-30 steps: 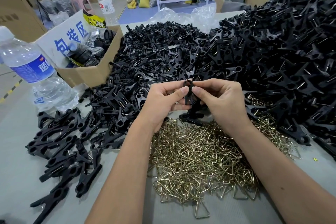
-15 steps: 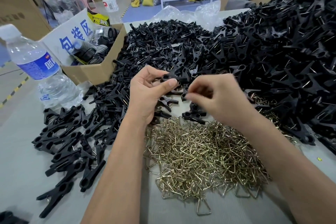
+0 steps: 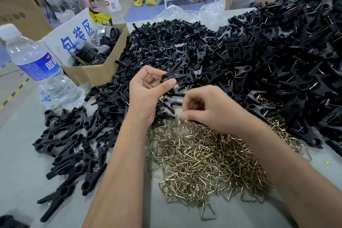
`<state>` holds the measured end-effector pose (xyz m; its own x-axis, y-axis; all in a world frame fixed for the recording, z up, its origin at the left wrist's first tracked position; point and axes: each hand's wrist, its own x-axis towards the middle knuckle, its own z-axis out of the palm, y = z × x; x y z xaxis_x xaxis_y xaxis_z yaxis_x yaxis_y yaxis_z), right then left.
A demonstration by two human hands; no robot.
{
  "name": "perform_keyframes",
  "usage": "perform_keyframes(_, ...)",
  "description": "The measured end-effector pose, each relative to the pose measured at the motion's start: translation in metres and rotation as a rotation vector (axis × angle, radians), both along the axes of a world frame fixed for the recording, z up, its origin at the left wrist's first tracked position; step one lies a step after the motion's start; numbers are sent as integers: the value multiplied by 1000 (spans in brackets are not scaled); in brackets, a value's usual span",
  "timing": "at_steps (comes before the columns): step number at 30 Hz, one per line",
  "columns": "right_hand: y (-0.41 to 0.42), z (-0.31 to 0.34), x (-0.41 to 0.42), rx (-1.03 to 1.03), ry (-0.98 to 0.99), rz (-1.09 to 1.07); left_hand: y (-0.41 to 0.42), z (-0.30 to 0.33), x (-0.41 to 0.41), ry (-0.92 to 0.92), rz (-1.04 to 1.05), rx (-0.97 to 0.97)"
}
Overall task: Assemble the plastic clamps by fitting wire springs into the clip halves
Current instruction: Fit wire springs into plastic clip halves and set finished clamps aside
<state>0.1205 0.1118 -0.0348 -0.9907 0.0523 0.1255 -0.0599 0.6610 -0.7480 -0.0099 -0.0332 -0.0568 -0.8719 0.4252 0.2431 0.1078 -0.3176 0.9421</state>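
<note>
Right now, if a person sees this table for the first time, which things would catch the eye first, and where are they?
First comes the huge heap of black clip parts across the back and right of the table. In front of it, near the person, shines a pile of brass-coloured wire springs. At the centre the left hand pinches one black clip half, while the right hand reaches down to the springs.

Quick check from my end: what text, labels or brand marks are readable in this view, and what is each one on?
"包装区": blue characters on the white sign leaning in the cardboard box.
"PRO...": yellow-and-black package behind the sign; the rest is blurred.
Blue label on the near water bottle: white characters, too blurred to read.
Red-marked label on the far water bottle: too small to read.
</note>
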Motion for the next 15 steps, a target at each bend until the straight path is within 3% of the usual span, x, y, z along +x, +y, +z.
perform_keyframes(2,8,2,4,-204,6,-18,-1,0,-1,-10,-11,1)
perform_keyframes(6,17,0,8,-194,-48,-17,0,-2,-1,2,-12,-35)
perform_keyframes(10,21,0,11,-314,-3,-100,0,-2,-1,15,3,-86)
perform_keyframes(15,20,-4,7,-781,162,-384,-1,-3,0,63,-75,-82)
